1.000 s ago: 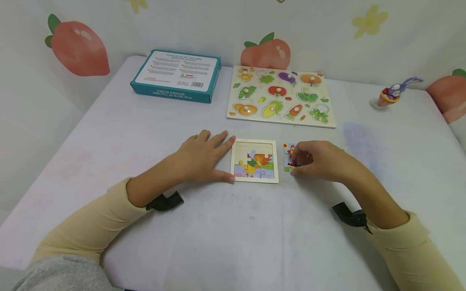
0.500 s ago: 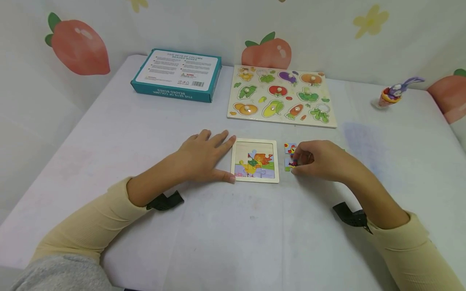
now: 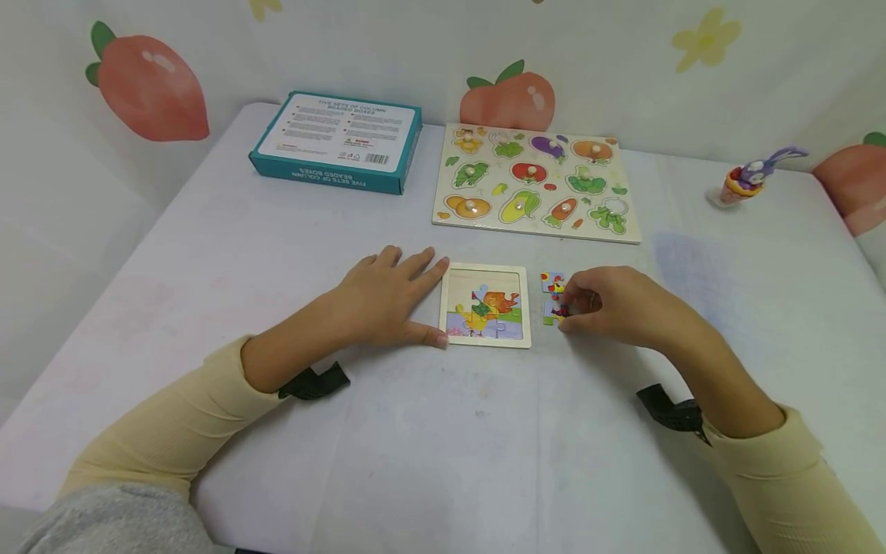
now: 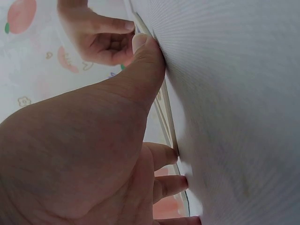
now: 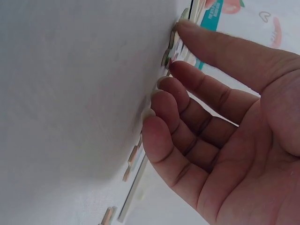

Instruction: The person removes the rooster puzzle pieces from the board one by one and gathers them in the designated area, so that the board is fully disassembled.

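Our spread left hand [image 3: 384,305] touches one puzzle tray [image 3: 458,286]; our right hand [image 3: 612,307] pinches one partly hidden loose piece [image 3: 550,312] near a second piece [image 3: 551,282]; beyond, one box [image 3: 335,142], one vegetable board [image 3: 537,186].

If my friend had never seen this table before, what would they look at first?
Probably the colourful vegetable board at the back, with the teal box to its left. Next, the little puzzle tray in the middle: the left hand touches its left edge, and the right hand pinches a puzzle piece on its right. The purple toy stands out at the far right.
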Demonstrator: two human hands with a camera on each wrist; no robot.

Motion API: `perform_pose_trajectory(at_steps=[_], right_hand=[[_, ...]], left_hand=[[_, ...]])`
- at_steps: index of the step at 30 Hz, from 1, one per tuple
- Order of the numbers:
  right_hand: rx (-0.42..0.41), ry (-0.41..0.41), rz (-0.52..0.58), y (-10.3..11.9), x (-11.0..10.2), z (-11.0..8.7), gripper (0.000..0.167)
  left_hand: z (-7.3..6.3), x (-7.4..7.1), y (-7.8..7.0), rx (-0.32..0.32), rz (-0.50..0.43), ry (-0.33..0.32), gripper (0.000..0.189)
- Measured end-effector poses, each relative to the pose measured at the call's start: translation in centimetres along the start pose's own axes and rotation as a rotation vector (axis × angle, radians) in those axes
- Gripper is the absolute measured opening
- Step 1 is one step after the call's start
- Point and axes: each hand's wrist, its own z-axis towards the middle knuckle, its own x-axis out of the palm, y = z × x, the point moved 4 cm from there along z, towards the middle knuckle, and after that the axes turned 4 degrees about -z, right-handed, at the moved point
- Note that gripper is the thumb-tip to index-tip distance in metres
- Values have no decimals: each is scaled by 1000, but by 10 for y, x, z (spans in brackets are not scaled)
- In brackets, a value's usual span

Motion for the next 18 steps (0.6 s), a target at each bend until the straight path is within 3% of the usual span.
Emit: perform_pose_trajectory(at_steps=[18], right_hand=[[-51,-2,-32,3,0,1,13]], left_hand=[[0,-1,0,-1,-5,-2,111]])
